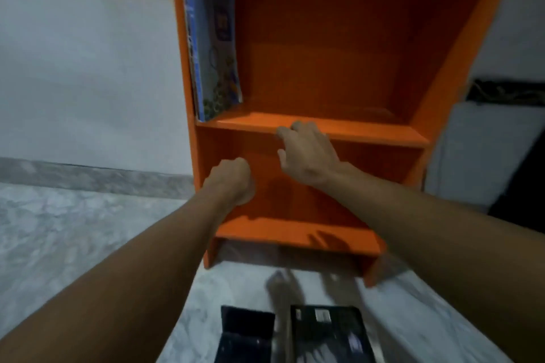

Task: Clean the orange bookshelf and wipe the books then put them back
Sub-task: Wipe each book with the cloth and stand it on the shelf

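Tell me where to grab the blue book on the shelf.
Pinch the blue book by its outward-facing front edge, coming from the front right: it stands on end against the bookshelf's left wall, so only its right face and front edge are free.

1 view: a head-worn wide-angle camera faces forward and steeply down, close to the orange panel-built bookshelf [368, 134], which fills the centre and top; the grey marbled stone floor [73, 230] occupies the lower frame.

Left hand [231, 181]: bare, wrist uncovered.
Right hand [308, 153]: bare, wrist uncovered.
Forearms [147, 274]: bare up to frame edge.
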